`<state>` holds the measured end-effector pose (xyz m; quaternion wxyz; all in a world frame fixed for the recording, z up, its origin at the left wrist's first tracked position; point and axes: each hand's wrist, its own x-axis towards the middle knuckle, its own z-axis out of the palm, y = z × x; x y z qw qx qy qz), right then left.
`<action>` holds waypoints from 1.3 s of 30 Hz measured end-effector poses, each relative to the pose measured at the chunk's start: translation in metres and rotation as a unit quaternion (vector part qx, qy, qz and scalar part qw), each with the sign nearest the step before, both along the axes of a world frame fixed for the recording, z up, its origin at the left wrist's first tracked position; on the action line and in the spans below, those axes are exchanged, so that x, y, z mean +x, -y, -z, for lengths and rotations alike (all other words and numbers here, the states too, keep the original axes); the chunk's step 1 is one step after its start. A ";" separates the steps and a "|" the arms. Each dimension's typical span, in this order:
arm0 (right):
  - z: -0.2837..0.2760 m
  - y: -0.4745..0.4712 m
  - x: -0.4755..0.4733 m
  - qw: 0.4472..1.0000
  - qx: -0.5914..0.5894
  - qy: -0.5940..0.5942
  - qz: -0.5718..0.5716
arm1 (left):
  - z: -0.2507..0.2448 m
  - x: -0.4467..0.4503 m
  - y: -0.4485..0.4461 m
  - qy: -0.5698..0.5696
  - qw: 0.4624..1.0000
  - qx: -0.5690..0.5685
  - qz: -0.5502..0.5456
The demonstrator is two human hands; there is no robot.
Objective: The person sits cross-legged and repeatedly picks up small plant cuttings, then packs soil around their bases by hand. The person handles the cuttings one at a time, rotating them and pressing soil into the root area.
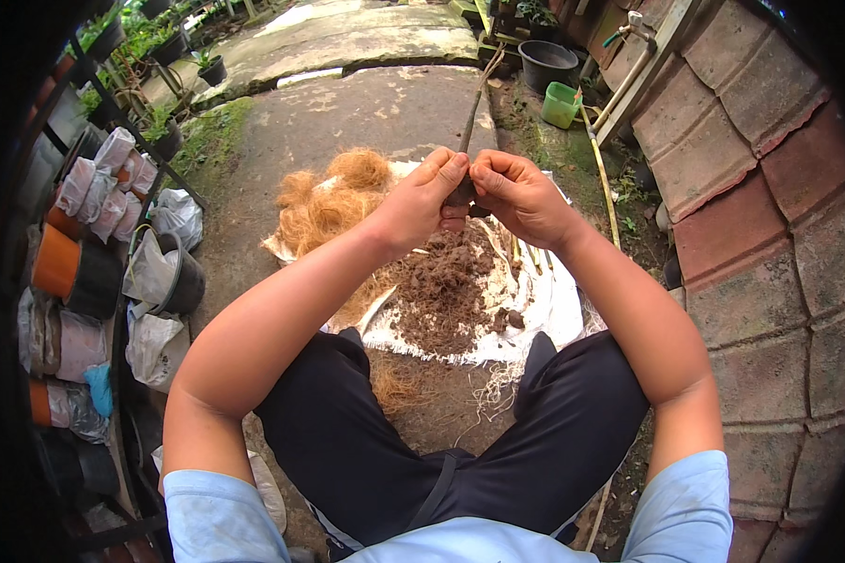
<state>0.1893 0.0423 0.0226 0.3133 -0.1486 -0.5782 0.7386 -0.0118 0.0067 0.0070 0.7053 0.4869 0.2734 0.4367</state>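
Note:
My left hand (440,186) is closed around the lower part of a thin brown woody stem (473,116), which stands roughly upright and leans a little right at its tip. A dark mass shows at its base, partly hidden by the fingers. Beside it, my right hand (503,183) pinches thumb and forefinger together at the stem's base; what lies between the fingertips is hidden. Below both hands, a pile of dark soil (443,295) mixed with fibres lies on a white woven sheet (560,302). Tan coconut-like fibre (331,204) is heaped at the sheet's upper left.
Left stands a rack with plastic-wrapped pots (102,190) and a dark bucket (186,274). At the upper right are a black basin (548,63), a green container (561,104) and a tap (634,24). Clay roof tiles (739,295) line the right side.

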 end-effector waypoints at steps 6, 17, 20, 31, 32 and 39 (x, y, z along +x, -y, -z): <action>0.005 0.000 0.000 0.999 -0.039 -0.034 -0.007 | 0.001 0.002 0.001 0.025 1.000 -0.015 -0.011; 0.014 -0.012 0.013 0.996 -0.034 -0.034 -0.072 | 0.001 -0.005 0.001 0.018 0.998 -0.056 0.013; 0.008 -0.002 0.006 0.996 -0.057 -0.039 -0.054 | 0.002 -0.012 0.002 0.029 0.997 -0.063 0.025; 0.003 0.012 -0.002 0.990 -0.112 -0.084 0.016 | -0.011 -0.001 0.013 0.087 0.990 -0.103 -0.033; 0.003 0.012 -0.002 0.990 -0.111 -0.090 0.012 | -0.011 -0.002 0.013 0.095 0.990 -0.103 -0.030; 0.009 0.004 0.003 0.989 -0.089 -0.114 -0.017 | -0.013 0.003 0.013 0.118 0.985 -0.120 -0.045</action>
